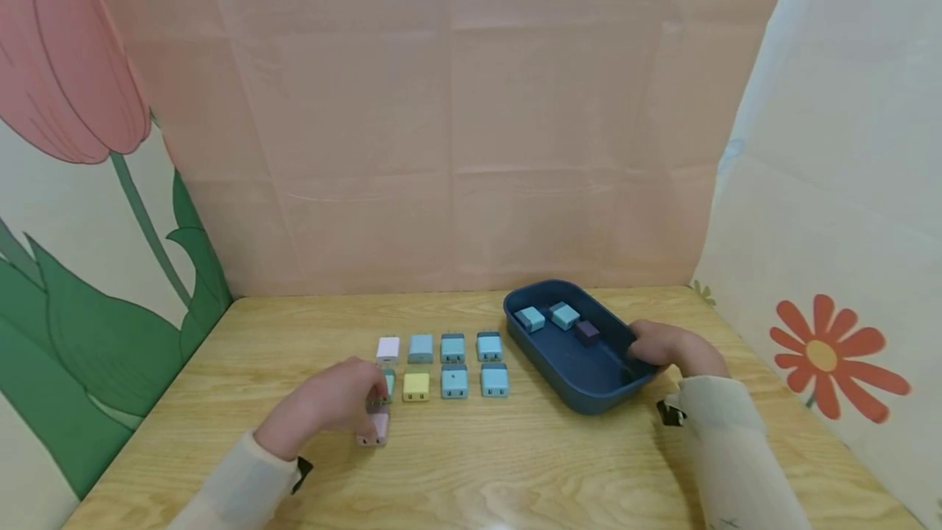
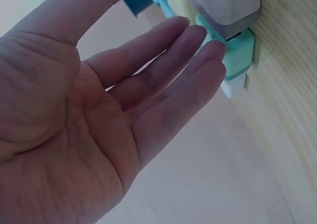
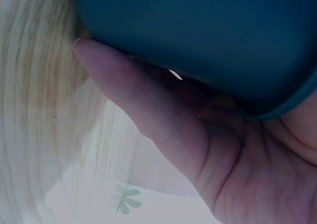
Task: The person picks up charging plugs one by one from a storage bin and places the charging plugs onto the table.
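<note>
My left hand (image 1: 334, 399) reaches down over a pink charger block (image 1: 377, 425) at the front left, thumb and fingertips around its sides. In the left wrist view that pale pink block (image 2: 225, 3) stands right at the index fingertip, and the thumb's tip is out of frame. A mint green block (image 1: 388, 385) lies just behind it, partly covered by the hand. My right hand (image 1: 662, 346) grips the right side of a dark blue tray (image 1: 585, 379). In the right wrist view a finger (image 3: 148, 95) lies along the tray's outer wall (image 3: 198, 40).
Two rows of charger blocks cross the table's middle: a white block (image 1: 388, 348), a yellow block (image 1: 415, 387) and several blue blocks (image 1: 454, 383). Inside the tray lie two light blue blocks (image 1: 565, 316) and a dark purple block (image 1: 586, 333). A pink cloth wall (image 1: 456, 145) stands behind.
</note>
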`<state>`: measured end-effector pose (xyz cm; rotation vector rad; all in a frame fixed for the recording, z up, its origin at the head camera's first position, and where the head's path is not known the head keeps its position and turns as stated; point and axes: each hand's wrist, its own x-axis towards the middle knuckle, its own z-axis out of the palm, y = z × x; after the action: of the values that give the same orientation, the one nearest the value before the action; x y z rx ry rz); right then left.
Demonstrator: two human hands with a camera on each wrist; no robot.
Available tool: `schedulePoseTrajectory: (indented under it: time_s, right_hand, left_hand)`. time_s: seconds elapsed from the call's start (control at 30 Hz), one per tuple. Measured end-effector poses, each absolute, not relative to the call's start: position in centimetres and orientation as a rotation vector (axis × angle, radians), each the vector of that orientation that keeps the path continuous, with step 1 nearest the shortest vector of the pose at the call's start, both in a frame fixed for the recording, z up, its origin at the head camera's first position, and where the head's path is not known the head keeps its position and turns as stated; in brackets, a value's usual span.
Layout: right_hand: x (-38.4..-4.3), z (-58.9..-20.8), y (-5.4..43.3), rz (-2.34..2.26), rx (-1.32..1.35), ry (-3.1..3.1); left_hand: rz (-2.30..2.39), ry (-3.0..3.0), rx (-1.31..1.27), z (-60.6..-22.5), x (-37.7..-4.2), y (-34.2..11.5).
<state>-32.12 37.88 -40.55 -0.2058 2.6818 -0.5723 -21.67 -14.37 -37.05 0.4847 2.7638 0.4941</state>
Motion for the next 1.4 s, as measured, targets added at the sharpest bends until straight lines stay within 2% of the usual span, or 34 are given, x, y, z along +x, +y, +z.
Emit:
schedulePoseTrajectory:
  time_s: [0.3, 0.7, 1.13, 1.4]
  right_hand:
    - [-32.0, -40.6, 37.9, -0.582, -0.232, 2.693]
    - [-31.9, -40.4, 37.7, -0.610, -0.210, 2.686]
    - [-31.9, -40.6, 37.6, -0.616, -0.183, 2.673]
    - [-31.9, -40.1, 37.4, -0.570, -0.186, 2.690]
  left_hand:
    - [0.543, 2.776, 0.503, -36.8, -21.6, -14.2]
    - [0.623, 2.889, 0.658, -37.5, -22.0, -13.4]
    - [0.536, 2.986, 0.837, -37.5, -21.9, -11.1]
    - [0.448, 2.952, 0.960, -35.4, -22.1, -7.6]
